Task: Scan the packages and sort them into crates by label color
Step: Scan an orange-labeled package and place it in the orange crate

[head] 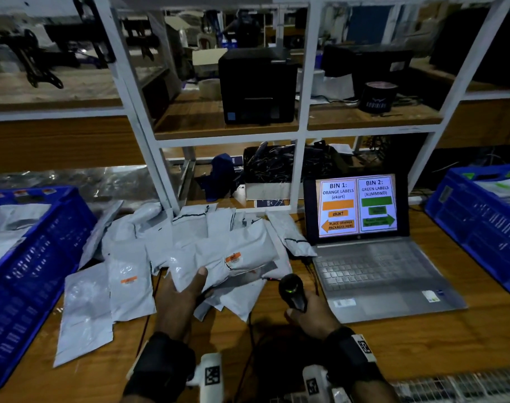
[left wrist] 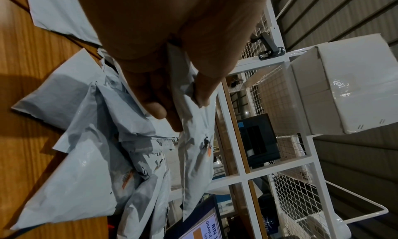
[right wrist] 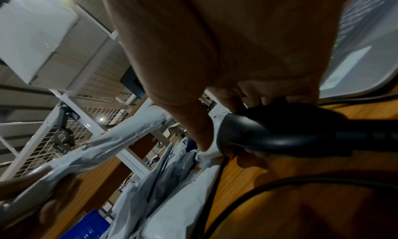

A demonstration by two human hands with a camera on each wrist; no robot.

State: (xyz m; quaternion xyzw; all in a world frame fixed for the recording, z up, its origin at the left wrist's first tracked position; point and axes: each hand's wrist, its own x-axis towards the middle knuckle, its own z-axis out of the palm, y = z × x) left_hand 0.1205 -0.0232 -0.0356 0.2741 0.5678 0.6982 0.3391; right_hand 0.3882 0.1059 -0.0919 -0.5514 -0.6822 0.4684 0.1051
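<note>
Left hand (head: 179,298), fingers hidden beneath, thumb pinching glossy grey plastic mailer, orange-labelled (head: 218,264); at 3 o'clock, right hand (head: 312,317) wrapped around black plastic handheld scanner (head: 292,290).

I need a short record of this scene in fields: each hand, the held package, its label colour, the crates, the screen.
left hand: grips a grey package above the pile
label: orange
right hand: holds the scanner, pointed toward the package
left crate: blue, holds orange-labelled packages
right crate: blue, green labels show inside
laptop: Bin 1 orange, arrow left; Bin 2 green, arrow right
</note>
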